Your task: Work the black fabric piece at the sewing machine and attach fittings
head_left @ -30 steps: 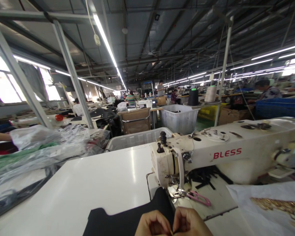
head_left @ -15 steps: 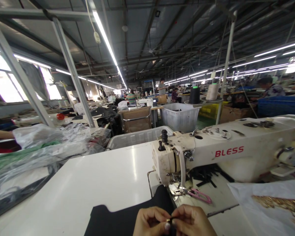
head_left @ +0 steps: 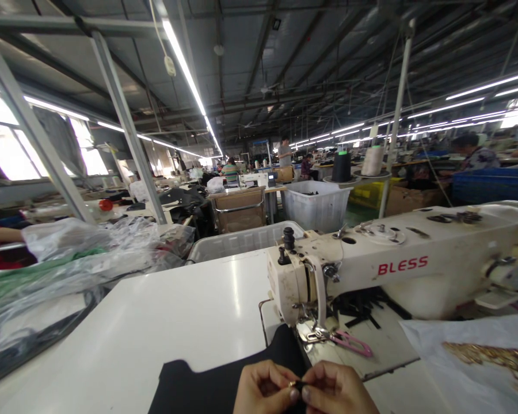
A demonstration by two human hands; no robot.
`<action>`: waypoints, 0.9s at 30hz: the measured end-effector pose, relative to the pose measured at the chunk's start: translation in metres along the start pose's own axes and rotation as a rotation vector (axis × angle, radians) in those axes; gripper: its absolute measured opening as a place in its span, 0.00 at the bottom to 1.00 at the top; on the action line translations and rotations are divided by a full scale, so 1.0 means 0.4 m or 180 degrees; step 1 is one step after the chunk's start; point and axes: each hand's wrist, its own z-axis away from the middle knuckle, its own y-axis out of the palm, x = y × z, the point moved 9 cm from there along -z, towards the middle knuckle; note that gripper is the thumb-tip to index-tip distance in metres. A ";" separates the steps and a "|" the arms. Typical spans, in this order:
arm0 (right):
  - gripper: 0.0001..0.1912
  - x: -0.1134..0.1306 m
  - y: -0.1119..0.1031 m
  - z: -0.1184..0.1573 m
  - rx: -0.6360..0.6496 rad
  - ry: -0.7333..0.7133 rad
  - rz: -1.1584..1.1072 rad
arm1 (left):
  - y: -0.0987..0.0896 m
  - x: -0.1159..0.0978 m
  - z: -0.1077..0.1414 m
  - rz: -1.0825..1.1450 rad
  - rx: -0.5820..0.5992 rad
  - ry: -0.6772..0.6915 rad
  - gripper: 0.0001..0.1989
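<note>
At the lower middle, my left hand (head_left: pixel 262 386) and my right hand (head_left: pixel 334 388) are closed, fingertips meeting. My left fingers pinch a small gold-coloured metal ring (head_left: pixel 292 384). A short black strip (head_left: pixel 300 384) runs from it into the pinch of my right hand. Fingers hide most of both pieces. Under and beside my left hand lies a flat black material piece (head_left: pixel 198 385), one end reaching the sewing machine's (head_left: pixel 354 264) needle area. Thread snips with a pink handle (head_left: pixel 353 343) rest on the machine bed, just beyond my right hand.
Gold-coloured rings (head_left: pixel 487 353) lie on a white sheet (head_left: pixel 461 374) at right. Loose black strips (head_left: pixel 360 307) sit under the machine arm. Plastic-wrapped goods (head_left: pixel 69 270) border the white table (head_left: pixel 190 310) on the left. A grey bin (head_left: pixel 250 236) stands behind; people work farther off.
My fingertips have shifted slightly around the ring and strip. The strip's upper bit, raised before, now lies lower between my hands. The black material has not moved.
</note>
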 end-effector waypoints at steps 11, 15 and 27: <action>0.24 -0.026 -0.003 -0.003 0.0050 0.0200 0.0074 | -0.005 0.006 -0.005 0.0395 -0.0199 0.0055 0.17; 0.24 -0.015 -0.002 -0.003 0.0097 0.0111 0.0127 | 0.009 0.020 -0.002 0.0635 0.0065 -0.0427 0.18; 0.15 -0.004 -0.005 0.004 -0.0028 0.0225 0.0093 | 0.048 -0.097 0.019 -0.2318 0.0877 0.1276 0.07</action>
